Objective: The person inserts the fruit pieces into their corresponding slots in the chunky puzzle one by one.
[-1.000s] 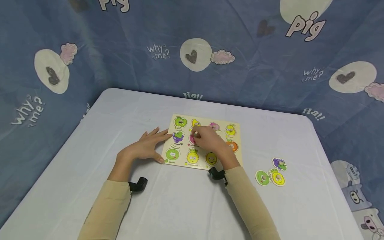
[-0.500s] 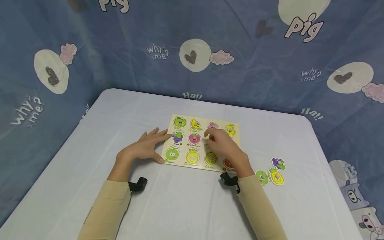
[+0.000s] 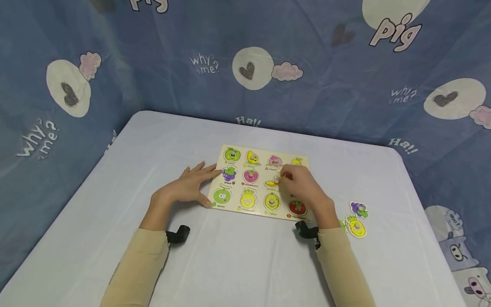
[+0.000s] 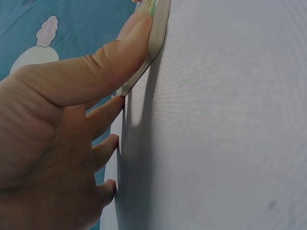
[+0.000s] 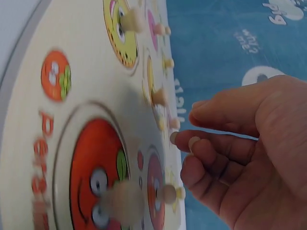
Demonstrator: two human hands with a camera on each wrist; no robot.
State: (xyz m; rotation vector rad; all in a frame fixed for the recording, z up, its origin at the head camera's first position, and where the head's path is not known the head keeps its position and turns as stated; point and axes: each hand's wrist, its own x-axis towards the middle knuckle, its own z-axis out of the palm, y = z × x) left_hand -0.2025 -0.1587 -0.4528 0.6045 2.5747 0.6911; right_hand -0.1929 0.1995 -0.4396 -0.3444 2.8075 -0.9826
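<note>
A cream fruit puzzle board with knobbed pieces lies on the white table. My left hand rests at its left edge with fingers spread; in the left wrist view the thumb presses against the board's corner. Over the right part of the board hovers my right hand, beside the banana piece. In the right wrist view its fingers are loosely bent and nothing lies between thumb and fingertips. The persimmon piece, lemon piece and strawberry piece sit in the board.
Right of the board lie a loose grape piece, a pineapple piece and a melon piece, the last mostly behind the right forearm. A blue printed cloth hangs behind the table.
My right hand has moved rightward across the board, away from the strawberry piece, uncovering it and later the lemon and persimmon. The left hand has stayed at the board's edge.
</note>
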